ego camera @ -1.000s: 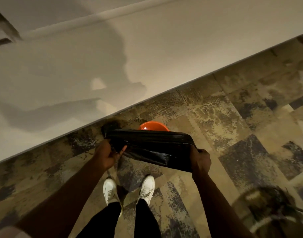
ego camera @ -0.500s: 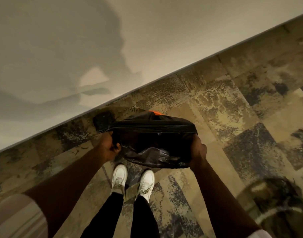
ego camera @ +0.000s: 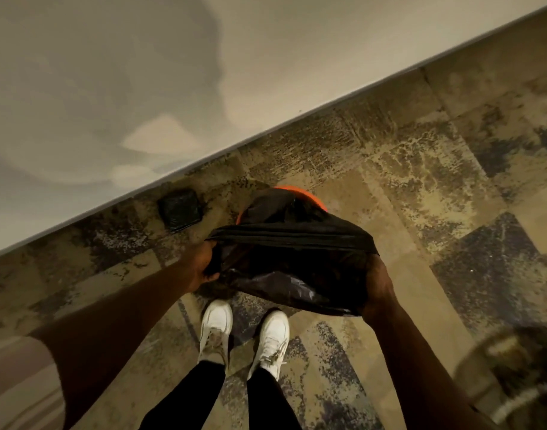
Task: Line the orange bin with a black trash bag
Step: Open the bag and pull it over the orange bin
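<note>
The orange bin (ego camera: pixel 315 202) stands on the carpet just beyond my feet; only a thin arc of its far rim shows. A black trash bag (ego camera: pixel 294 262) is stretched open between my hands and its body hangs down over and into the bin, hiding most of it. My left hand (ego camera: pixel 202 264) grips the bag's left edge. My right hand (ego camera: pixel 377 285) grips the bag's right edge, lower and closer to me.
A pale wall (ego camera: pixel 204 72) runs diagonally behind the bin. A small folded black packet (ego camera: pixel 179 210) lies on the patterned carpet by the wall's base, left of the bin. My white shoes (ego camera: pixel 244 332) stand just in front of the bin. A blurred object (ego camera: pixel 511 367) sits lower right.
The bag has been pulled wider open and lowered over the bin, which went from clearly showing to almost hidden. Both hands moved down and apart with it.
</note>
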### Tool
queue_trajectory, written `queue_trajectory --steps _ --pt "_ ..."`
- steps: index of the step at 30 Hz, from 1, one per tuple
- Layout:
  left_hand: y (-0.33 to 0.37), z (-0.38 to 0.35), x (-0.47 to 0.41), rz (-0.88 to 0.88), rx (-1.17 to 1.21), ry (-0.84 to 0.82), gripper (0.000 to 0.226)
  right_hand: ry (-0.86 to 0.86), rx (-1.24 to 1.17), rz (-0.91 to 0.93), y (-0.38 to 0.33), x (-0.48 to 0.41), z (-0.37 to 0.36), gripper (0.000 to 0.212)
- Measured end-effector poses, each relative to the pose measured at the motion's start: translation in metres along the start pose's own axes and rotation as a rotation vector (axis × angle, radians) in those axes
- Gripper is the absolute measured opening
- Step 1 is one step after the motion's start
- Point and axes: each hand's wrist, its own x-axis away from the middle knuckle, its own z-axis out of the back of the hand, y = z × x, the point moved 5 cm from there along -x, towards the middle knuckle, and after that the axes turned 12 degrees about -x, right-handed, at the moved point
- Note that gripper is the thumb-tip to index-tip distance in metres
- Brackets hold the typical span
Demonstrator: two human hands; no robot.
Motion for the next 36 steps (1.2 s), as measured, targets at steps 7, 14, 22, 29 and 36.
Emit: queue_trajectory --steps 7,14,22,29,36 --pt "-0.037 -0.007 -0.032 0.032 0.09 -0.005 0.04 0.024 0.0 0.006 0.045 -0.033 0.0 0.057" --pt "-0.048 -0.017 -0.071 0.002 0.127 -0.019 0.044 -0.018 -0.061 -0.026 0.066 -0.076 -0.014 0.06" --pt "-0.028 -0.021 -0.116 -0.064 0.214 -0.014 0.033 -0.09 0.071 0.172 0.04 -0.111 -0.034 0.053" --pt "-0.028 -0.025 -0.132 -0.034 0.143 -0.001 0.032 -0.052 0.112 0.081 0.046 -0.134 -0.027 0.059" --pt "-0.042 -0.031 -0.149 0.047 -0.017 -0.006 0.043 -0.116 0.031 0.045 0.078 -0.12 -0.023 0.05"
